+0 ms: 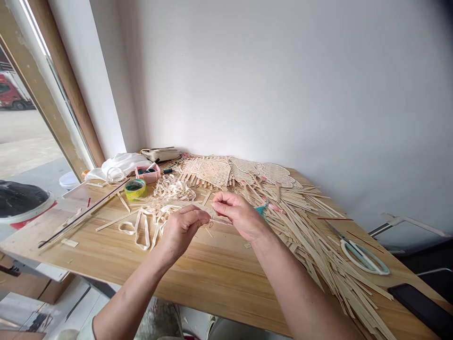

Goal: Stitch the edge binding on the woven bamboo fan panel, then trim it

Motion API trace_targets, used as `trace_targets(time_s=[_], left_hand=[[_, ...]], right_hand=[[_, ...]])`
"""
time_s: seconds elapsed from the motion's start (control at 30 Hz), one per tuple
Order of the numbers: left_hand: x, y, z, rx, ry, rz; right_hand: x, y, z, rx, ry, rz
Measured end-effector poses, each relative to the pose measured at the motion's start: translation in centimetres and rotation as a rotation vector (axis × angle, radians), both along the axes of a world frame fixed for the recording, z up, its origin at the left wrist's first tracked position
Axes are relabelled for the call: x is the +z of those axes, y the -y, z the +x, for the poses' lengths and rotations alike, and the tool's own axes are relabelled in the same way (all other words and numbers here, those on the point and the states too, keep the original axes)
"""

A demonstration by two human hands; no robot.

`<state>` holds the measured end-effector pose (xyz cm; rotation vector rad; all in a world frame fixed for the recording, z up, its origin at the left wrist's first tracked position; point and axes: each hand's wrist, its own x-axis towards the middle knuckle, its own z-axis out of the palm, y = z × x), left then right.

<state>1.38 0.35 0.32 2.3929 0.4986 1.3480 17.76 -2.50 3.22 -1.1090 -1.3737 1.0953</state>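
My left hand [184, 229] and my right hand [235, 215] meet above the wooden table [212, 274]. Their fingertips pinch a thin pale bamboo strip [221, 220] between them. Behind my left hand lies a tangle of curled pale bamboo ribbons [173, 189]. A loop of the same ribbon [136, 233] sits nearer the table edge. To the right of my right hand spreads a large heap of flat bamboo strips [304, 241], with a bit of teal thread [262, 210] near my right wrist. Woven bamboo pieces [212, 172] lie at the back.
Scissors with pale handles [361, 257] and a black phone [423, 309] lie at the right. A tape roll [135, 189], pink box [147, 174], white cloth [120, 165] and long dark rod [83, 215] lie at the left. A wall stands behind the table.
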Motion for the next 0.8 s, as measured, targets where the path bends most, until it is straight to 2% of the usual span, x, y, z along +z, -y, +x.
trace_targets(time_s=[0.1,0.27,0.4,0.57,0.67,0.8], left_hand=[[0.2,-0.1,-0.1,0.013,0.011,0.002],[0.3,-0.1,-0.1,0.003,0.006,-0.009],[0.6,-0.3,-0.1,0.001,-0.005,-0.009],[0.9,-0.4,-0.2,-0.043,-0.025,-0.027],[1.1,-0.5,-0.2,-0.046,-0.04,-0.052],[1.4,-0.8,-0.3,-0.046,-0.027,-0.076]], right_hand=[[0.1,0.1,0.1,0.044,0.002,-0.058],[0.7,0.5,0.3,0.135,0.179,-0.046],[0.2,0.5,-0.2,0.095,0.053,-0.024],[-0.4,0.4,-0.7,0.026,-0.205,-0.133],[-0.4,0.3,-0.6,0.012,-0.204,-0.098],[-0.3,0.2,-0.6,-0.014,-0.072,0.02]])
